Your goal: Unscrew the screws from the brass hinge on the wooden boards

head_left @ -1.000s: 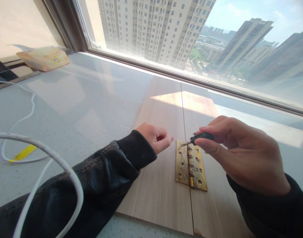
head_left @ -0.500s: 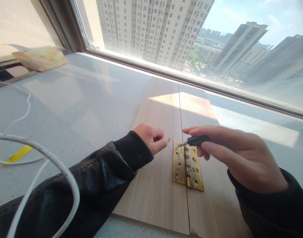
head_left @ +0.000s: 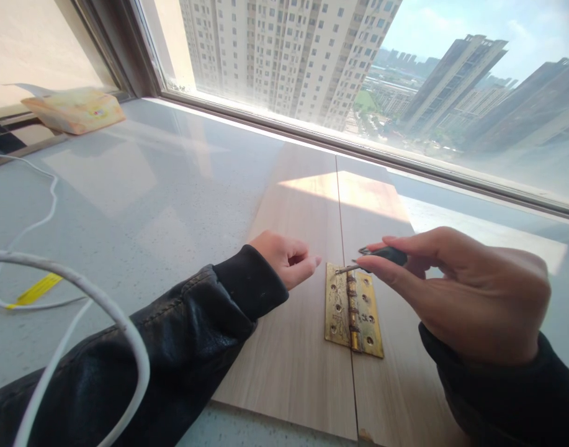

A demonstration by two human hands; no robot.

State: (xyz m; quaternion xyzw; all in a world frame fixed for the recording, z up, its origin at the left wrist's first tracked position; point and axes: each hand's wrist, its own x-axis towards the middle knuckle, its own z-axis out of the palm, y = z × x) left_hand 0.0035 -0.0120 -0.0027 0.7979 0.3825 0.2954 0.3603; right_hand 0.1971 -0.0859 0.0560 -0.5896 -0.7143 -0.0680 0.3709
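A brass hinge (head_left: pixel 353 313) lies flat across the seam of two light wooden boards (head_left: pixel 293 347) on a grey sill. My right hand (head_left: pixel 456 298) pinches a small black-handled screwdriver (head_left: pixel 380 256), whose metal tip rests at the hinge's top left corner. My left hand (head_left: pixel 288 257) rests on the left board just beside the hinge, its fingers curled loosely with nothing visible in them. Both arms wear black sleeves.
A white cable (head_left: pixel 70 292) with a yellow tag (head_left: pixel 35 290) loops over the sill at the left. A tan packet (head_left: pixel 74 110) lies at the far left by the window frame (head_left: pixel 358 149). Tall buildings show outside.
My right hand has rolled the screwdriver between its fingers, which went from stretched out to pinched again. The tip stays at the hinge's top left corner. My left hand has not moved.
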